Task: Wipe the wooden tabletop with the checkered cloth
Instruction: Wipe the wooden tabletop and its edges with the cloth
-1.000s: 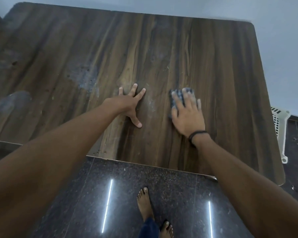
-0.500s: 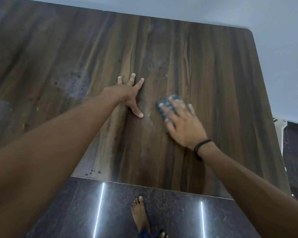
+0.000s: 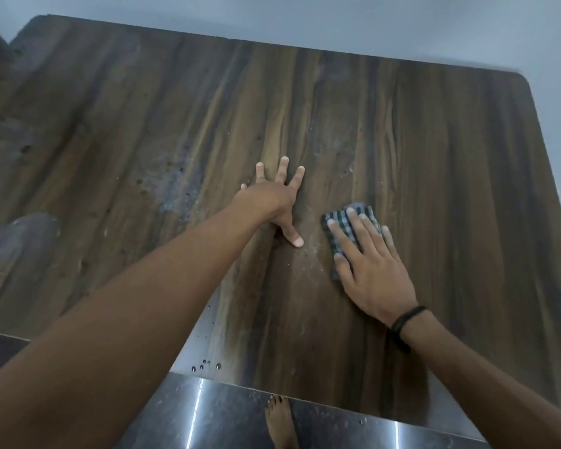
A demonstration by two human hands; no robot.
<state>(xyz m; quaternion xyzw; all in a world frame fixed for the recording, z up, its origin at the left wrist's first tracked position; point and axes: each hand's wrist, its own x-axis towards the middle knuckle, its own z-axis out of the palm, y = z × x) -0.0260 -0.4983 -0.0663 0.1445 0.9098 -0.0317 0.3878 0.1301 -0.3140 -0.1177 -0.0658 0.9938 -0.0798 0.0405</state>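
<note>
The dark wooden tabletop fills most of the view. My right hand lies flat with straight fingers on the folded blue-and-white checkered cloth and presses it onto the wood right of centre. Only the cloth's far and left parts show past the fingers. My left hand rests flat on the table just left of the cloth, fingers spread, holding nothing. Pale dusty smears and specks mark the wood between the hands and to the left of them.
A dull grey patch lies at the table's left side and small dark drops sit near the front edge. Below the edge is a glossy dark tiled floor with a bare foot. A pale wall stands behind the table.
My right hand slid the cloth left and toward me, then a little back to the right. My left hand stayed planted in the same spot. The camera shifted.
</note>
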